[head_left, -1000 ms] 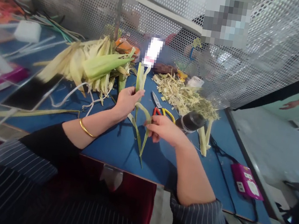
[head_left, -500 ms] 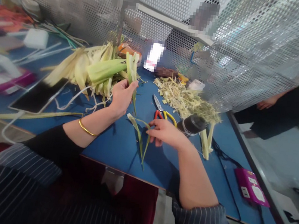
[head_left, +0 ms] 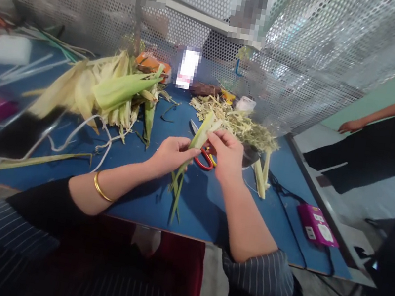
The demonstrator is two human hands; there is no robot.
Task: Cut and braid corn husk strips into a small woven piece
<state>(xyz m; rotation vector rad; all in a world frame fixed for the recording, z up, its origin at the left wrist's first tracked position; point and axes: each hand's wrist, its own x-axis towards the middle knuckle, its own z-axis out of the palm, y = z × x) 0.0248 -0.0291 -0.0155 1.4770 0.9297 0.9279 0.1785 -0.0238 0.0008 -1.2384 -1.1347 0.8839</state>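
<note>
My left hand point(head_left: 176, 154) pinches a pale green corn husk point(head_left: 201, 133) over the middle of the blue table point(head_left: 130, 192). Narrow leaf ends of the husk hang below that hand. At the husk's upper right edge, the fingers of my right hand point(head_left: 226, 155) are closed on it. Scissors point(head_left: 203, 160) with red and yellow handles lie on the table, partly hidden behind both hands. A large pile of corn husks point(head_left: 113, 87) lies to the left, a heap of shredded husk bits point(head_left: 232, 118) behind my right hand.
A phone-like dark slab point(head_left: 22, 132) with a white cable point(head_left: 72, 135) lies on the left. A purple tissue pack point(head_left: 317, 224) sits at the right beside black cords. Behind the table stands a perforated metal screen point(head_left: 309, 60). Another person's hand point(head_left: 353, 126) shows at far right.
My left hand has brought the husk from the pile toward the table's middle. My right hand has moved up and taken hold of the husk as well. The camera view has shifted right.
</note>
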